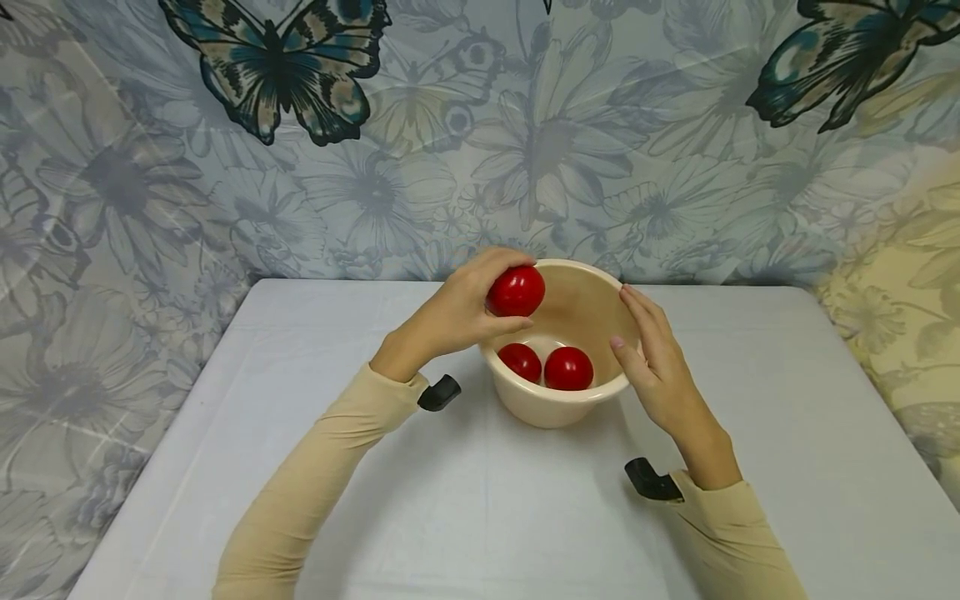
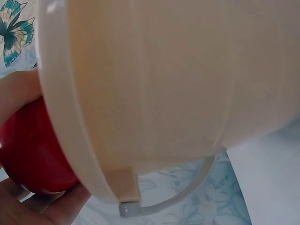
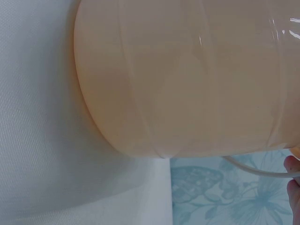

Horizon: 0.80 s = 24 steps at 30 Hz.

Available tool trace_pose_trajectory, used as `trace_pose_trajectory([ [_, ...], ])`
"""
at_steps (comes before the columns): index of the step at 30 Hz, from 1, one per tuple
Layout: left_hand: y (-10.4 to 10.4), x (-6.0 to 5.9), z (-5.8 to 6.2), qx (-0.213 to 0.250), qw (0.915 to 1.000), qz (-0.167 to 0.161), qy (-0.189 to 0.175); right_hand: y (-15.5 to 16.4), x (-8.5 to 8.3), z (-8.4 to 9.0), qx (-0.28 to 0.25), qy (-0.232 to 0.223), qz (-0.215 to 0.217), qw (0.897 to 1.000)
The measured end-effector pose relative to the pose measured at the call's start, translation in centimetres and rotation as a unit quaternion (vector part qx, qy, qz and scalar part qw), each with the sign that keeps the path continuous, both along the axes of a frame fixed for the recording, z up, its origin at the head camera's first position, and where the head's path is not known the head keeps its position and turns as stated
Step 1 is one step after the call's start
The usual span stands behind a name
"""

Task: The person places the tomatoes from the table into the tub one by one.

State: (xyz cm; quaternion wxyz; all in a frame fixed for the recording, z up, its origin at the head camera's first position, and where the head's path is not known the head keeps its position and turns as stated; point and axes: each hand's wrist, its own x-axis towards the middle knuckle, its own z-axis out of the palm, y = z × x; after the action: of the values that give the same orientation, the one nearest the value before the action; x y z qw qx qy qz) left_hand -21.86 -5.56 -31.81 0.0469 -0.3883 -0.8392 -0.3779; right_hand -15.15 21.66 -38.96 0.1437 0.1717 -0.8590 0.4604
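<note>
A cream plastic bowl [image 1: 547,408] stands at the middle of the white table. Two red balls [image 1: 567,368] lie side by side on its bottom. My left hand [image 1: 457,312] grips a third red ball [image 1: 515,291] over the bowl's left rim; that ball [image 2: 33,154] shows beside the bowl's wall [image 2: 178,79] in the left wrist view. My right hand [image 1: 651,358] rests with straight fingers against the bowl's right rim. The right wrist view is filled by the bowl's outer wall [image 3: 187,79], with fingertips [image 3: 293,180] at the right edge.
The white table [image 1: 480,517] is backed by a floral cloth with butterflies [image 1: 285,67] that hangs behind and to both sides. A thin wire handle [image 2: 187,192] hangs at the bowl's side. Black wrist cameras [image 1: 438,393] sit on both sleeves.
</note>
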Motion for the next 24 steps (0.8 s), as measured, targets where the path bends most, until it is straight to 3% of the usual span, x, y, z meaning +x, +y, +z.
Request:
trace_pose_trajectory([
  [16, 1.8, -0.9, -1.2, -0.033, 0.999, -0.004, -0.029, -0.1, 0.0, 0.1, 0.0, 0.005, 0.0, 1.0],
  [24, 2.4, -1.2, -1.5, -0.085, 0.9953, -0.006, -0.047, -0.2, 0.1, 0.1, 0.009, 0.009, -0.009, 1.0],
])
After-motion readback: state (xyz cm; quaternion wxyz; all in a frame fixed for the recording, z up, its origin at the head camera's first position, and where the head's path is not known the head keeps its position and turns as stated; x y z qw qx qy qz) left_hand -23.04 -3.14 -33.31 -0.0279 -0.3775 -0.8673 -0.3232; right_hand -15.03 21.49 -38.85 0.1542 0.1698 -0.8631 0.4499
